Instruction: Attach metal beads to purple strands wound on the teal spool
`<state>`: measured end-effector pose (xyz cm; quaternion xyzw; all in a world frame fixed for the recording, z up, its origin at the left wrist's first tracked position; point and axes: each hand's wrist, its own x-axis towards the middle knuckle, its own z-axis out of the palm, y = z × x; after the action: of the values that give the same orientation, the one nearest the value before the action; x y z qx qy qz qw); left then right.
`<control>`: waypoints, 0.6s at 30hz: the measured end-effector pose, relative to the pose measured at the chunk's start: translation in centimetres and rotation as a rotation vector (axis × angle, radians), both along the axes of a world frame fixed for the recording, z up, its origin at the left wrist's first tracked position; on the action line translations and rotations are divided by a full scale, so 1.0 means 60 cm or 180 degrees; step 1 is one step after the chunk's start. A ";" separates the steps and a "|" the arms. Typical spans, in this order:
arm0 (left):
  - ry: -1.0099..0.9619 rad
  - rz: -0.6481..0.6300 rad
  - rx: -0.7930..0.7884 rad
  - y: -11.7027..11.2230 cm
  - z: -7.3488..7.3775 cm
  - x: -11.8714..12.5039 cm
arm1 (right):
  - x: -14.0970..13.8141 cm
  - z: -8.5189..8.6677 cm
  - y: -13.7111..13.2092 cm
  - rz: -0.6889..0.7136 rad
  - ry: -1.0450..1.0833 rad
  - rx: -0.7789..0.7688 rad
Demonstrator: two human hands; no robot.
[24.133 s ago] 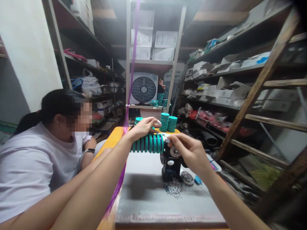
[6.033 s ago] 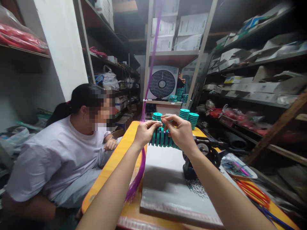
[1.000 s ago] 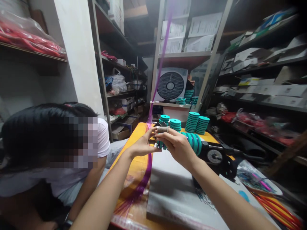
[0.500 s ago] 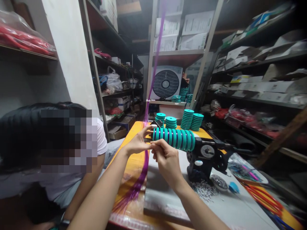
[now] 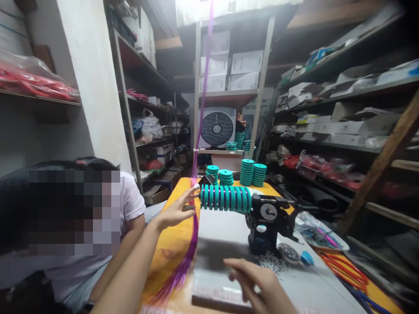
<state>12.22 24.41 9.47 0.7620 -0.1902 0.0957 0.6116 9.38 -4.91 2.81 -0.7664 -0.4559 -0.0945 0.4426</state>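
Observation:
A row of teal spools (image 5: 225, 198) with dark purple thread between their rims sits on the horizontal shaft of a black winding machine (image 5: 266, 218). My left hand (image 5: 180, 208) is at the shaft's left end, thumb and fingers apart; whether a fingertip touches the end is hard to see. Lower down, my right hand (image 5: 258, 281) hovers over the grey board (image 5: 219, 261), index finger stretched out and nothing visible in it. Long purple strands (image 5: 195, 233) hang from above past my left hand and spread over the yellow table (image 5: 166, 257).
Stacks of teal spools (image 5: 247, 172) stand behind the machine. Small silvery pieces (image 5: 271, 261) lie by its base, near a blue object (image 5: 307, 257) and orange cords (image 5: 347, 270). Another person (image 5: 127, 205) bends low at the left. A box fan (image 5: 216, 128) stands on the rear shelf.
My right hand has left the shaft end and moved down and to the right, its fingers loosening. My left hand stays by the shaft end, more spread. The view has tilted up slightly.

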 end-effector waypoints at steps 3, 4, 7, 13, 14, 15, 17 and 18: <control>-0.0089 0.0447 -0.0293 -0.007 0.004 0.006 | 0.027 0.016 -0.096 -0.0710 -0.0947 0.0340; -0.0137 0.0622 -0.0394 -0.014 0.005 0.013 | 0.044 0.027 -0.120 -0.1067 -0.1115 0.0485; -0.0235 0.0859 -0.0546 -0.040 0.006 0.037 | 0.117 0.061 -0.168 -0.2218 -0.1435 0.0901; -0.0455 0.1216 -0.0228 -0.069 0.001 0.047 | 0.267 0.073 -0.195 -0.2939 -0.0576 0.0870; -0.0481 0.1241 -0.0191 -0.072 0.000 0.046 | 0.279 0.069 -0.196 -0.2886 -0.0472 0.0850; -0.0498 0.1268 -0.0182 -0.073 0.000 0.045 | 0.287 0.065 -0.197 -0.2840 -0.0416 0.0859; -0.0535 0.1346 -0.0236 -0.077 0.001 0.044 | 0.291 0.058 -0.199 -0.2836 -0.0337 0.0921; -0.0544 0.1385 -0.0287 -0.078 0.002 0.045 | 0.289 0.056 -0.201 -0.2855 -0.0312 0.0951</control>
<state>14.91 19.71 9.61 0.7461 -0.0681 0.2978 0.5916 26.70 -16.94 6.16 -0.8102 -0.0818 -0.3769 0.4414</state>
